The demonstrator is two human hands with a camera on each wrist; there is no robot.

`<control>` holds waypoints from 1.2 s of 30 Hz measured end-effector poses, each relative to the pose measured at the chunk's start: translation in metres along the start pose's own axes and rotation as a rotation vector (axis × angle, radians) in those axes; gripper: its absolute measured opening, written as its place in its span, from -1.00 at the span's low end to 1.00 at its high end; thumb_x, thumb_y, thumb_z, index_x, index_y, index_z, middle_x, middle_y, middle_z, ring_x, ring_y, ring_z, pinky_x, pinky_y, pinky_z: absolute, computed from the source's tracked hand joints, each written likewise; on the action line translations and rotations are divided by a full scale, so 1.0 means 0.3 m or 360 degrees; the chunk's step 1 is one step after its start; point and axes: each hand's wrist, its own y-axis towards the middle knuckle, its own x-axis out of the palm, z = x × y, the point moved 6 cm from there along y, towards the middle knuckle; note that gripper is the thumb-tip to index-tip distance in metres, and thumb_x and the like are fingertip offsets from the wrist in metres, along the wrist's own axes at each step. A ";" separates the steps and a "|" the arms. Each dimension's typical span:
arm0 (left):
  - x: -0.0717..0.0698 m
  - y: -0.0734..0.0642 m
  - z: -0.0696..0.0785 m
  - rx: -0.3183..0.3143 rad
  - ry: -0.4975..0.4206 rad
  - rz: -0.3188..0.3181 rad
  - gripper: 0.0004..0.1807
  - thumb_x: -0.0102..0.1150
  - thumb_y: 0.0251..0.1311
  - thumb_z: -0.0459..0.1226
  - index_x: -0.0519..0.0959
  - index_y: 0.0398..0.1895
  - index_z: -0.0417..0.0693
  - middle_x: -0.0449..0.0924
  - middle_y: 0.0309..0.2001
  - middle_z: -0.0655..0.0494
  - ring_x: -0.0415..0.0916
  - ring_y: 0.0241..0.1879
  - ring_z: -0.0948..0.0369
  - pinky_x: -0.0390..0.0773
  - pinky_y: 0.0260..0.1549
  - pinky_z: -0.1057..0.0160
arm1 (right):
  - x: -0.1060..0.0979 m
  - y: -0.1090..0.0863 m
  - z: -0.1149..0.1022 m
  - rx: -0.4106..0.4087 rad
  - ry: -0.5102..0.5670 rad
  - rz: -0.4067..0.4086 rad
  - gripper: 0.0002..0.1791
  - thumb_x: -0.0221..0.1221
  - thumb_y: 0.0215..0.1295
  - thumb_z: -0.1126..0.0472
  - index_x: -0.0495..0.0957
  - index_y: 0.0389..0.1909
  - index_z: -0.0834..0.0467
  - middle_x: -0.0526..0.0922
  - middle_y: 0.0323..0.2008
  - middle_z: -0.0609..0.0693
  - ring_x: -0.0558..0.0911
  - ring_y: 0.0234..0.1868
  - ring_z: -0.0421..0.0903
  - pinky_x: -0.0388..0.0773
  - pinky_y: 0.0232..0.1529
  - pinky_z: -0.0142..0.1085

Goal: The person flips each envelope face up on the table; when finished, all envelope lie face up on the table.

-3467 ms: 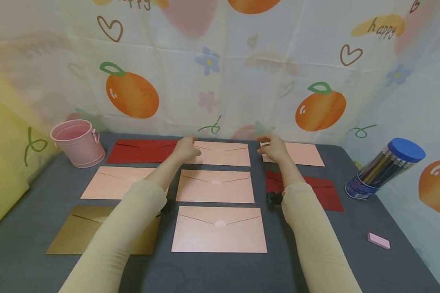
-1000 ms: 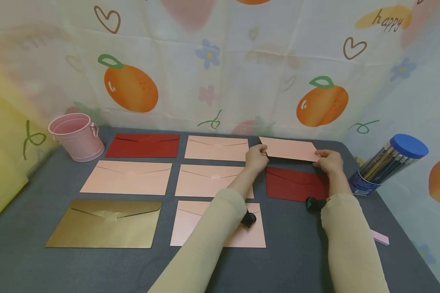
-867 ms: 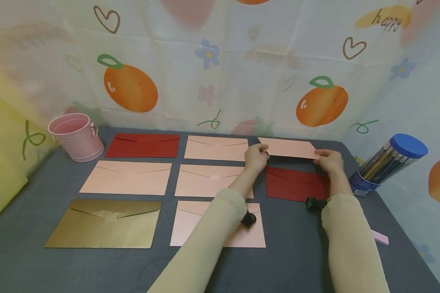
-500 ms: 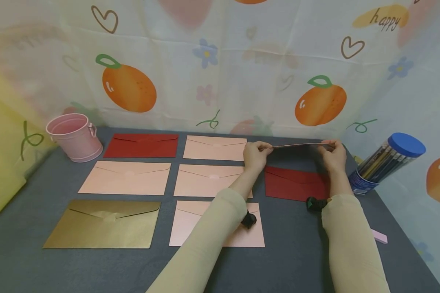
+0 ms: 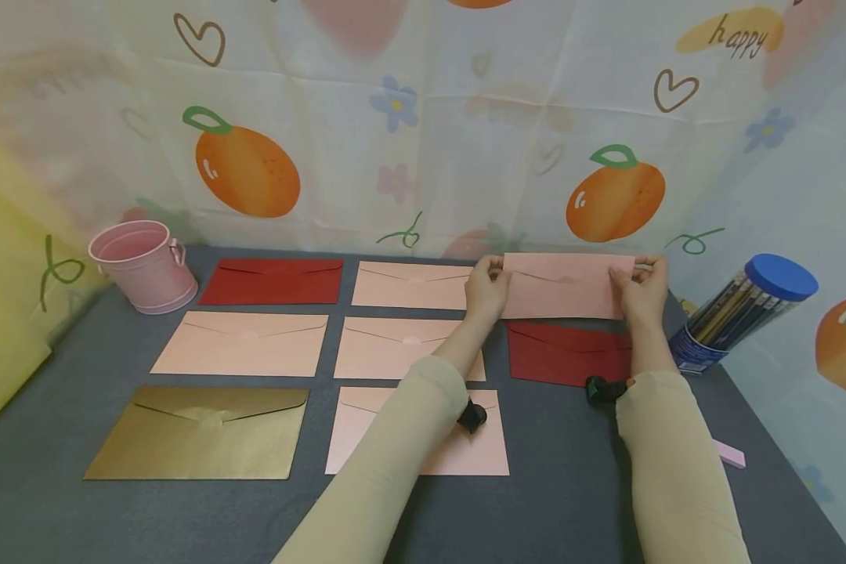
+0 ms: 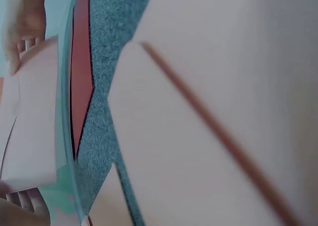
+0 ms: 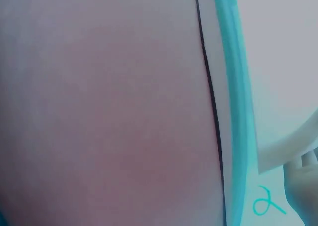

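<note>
Both hands hold a pale pink envelope (image 5: 564, 288) tilted up at the back right, its flap side facing me. My left hand (image 5: 486, 290) pinches its left edge, and my right hand (image 5: 641, 296) pinches the right one. The left wrist view shows the same envelope (image 6: 35, 116) between the right hand (image 6: 26, 25) and the left hand (image 6: 25, 208). Just below it on the table lies a red envelope (image 5: 567, 356), partly covered by the right wrist. Part of a hand (image 7: 300, 186) at the held envelope's edge appears in the right wrist view.
More envelopes lie in rows: red (image 5: 271, 282), gold (image 5: 200, 435), and several pink, including a front one (image 5: 465, 458) partly under the left forearm. A pink bucket (image 5: 143, 266) stands back left. A blue-lidded pencil tub (image 5: 743, 313) leans at right, near a pink eraser (image 5: 729, 454).
Both hands moved to the back-right pink envelope, gripped its sides and lifted it. It turned from its plain face, through edge-on, to its flap face. The other envelopes stayed put.
</note>
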 end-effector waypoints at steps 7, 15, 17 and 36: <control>0.008 -0.006 -0.046 -0.0208 -0.0029 -0.0129 -0.33 0.05 0.04 -0.64 0.42 0.29 -0.12 0.62 0.03 -0.19 0.53 -0.20 0.08 0.39 -0.50 0.39 | -0.010 0.002 0.017 0.0134 -0.0083 0.0081 -0.70 0.28 0.27 0.21 0.37 -0.17 -0.15 0.43 -0.50 -0.23 0.44 -0.50 -0.34 0.38 -0.49 -0.53; -0.006 -0.003 -0.083 -0.0332 0.0052 -0.0096 -0.34 0.07 0.00 -0.65 0.45 0.27 -0.16 0.66 0.01 -0.19 0.55 -0.07 0.02 0.42 -0.48 0.41 | 0.005 -0.003 0.020 0.0179 -0.0428 -0.0341 -0.32 0.18 0.35 0.12 0.24 0.48 -0.03 0.40 -0.32 -0.27 0.45 -0.39 -0.41 0.47 -0.39 -0.59; -0.009 -0.001 -0.084 -0.0342 0.0044 -0.0095 -0.34 0.05 0.01 -0.65 0.46 0.27 -0.17 0.66 0.04 -0.18 0.54 0.02 -0.01 0.47 -0.42 0.37 | 0.015 -0.007 0.026 0.0206 -0.0466 -0.0576 -0.20 0.14 0.35 0.23 0.03 0.56 -0.01 0.41 -0.18 -0.17 0.47 -0.37 -0.44 0.51 -0.36 -0.60; 0.015 -0.028 -0.085 -0.0379 0.0050 -0.0430 -0.38 0.14 0.19 -0.46 0.35 0.38 -0.27 0.39 0.40 -0.14 0.32 0.41 -0.08 0.43 0.33 0.01 | -0.007 -0.005 0.110 0.0418 -0.0591 -0.0439 -0.24 0.17 0.34 0.32 0.02 0.47 0.30 0.38 -0.21 -0.02 0.48 -0.58 -0.46 0.55 -0.48 -0.56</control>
